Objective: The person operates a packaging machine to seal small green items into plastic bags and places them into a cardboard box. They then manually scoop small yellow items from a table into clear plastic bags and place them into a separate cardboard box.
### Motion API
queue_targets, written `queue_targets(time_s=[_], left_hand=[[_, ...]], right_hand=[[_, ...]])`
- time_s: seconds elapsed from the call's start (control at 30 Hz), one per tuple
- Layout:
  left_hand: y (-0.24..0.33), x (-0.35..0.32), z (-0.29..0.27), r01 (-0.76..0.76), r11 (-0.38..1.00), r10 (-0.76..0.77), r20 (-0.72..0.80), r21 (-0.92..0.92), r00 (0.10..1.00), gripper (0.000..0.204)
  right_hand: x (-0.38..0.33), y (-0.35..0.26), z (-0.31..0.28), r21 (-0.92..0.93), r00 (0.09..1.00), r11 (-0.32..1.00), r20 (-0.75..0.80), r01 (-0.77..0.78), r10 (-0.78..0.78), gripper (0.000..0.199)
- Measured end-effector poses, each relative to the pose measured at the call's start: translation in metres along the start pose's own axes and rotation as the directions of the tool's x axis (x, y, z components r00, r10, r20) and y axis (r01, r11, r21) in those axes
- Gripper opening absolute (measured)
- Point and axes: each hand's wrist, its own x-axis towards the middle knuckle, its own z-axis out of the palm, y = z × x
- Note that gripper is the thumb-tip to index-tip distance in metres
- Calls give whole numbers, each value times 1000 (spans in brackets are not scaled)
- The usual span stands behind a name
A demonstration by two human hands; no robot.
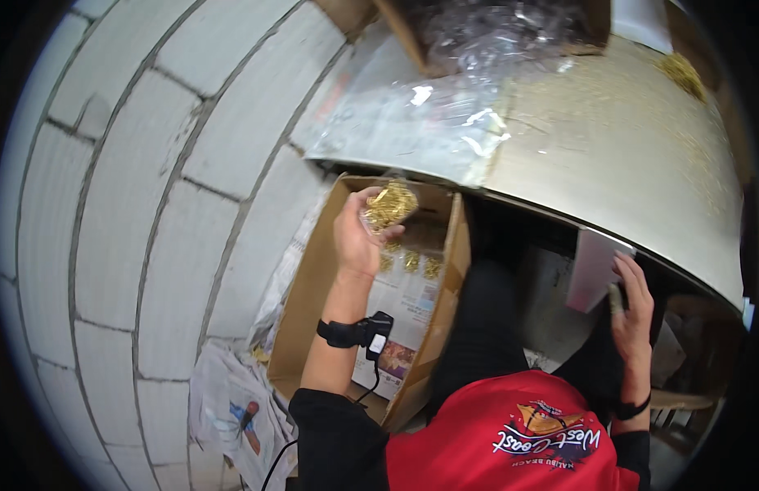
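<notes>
My left hand (361,233) is closed around a clear plastic pack of gold-coloured pieces (390,204), held above the far end of an open cardboard box (445,327). The kind of the pieces is too small to make out. Inside the box, several similar small gold packs (411,262) lie beyond a printed sheet of paper (412,299). Near the table's front edge, my right hand (635,307) has its fingers stretched out and the thumb apart. Its fingertips are beside a flat, pale pinkish panel (594,270); whether they touch it I cannot tell.
A worktable (592,155) spans the upper right, partly covered by clear plastic sheeting (428,106). A carton of crumpled clear plastic (502,33) stands at the back. Loose gold pieces (680,75) lie at far right. A block wall (150,180) and a white bag (232,401) are at left.
</notes>
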Motion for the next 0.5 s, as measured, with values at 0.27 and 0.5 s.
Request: queue_targets(time_s=[0.27,0.5], left_hand=[[-140,-7,-227,159,980,-198,-580,-119,790,21],[-287,-38,-307,22,911,-380,-816,-412,435,20]], right_hand=[[-20,18,12,-67,979,981,75,-184,188,47],[4,1,39,-154,954,982,261,-108,146,37]])
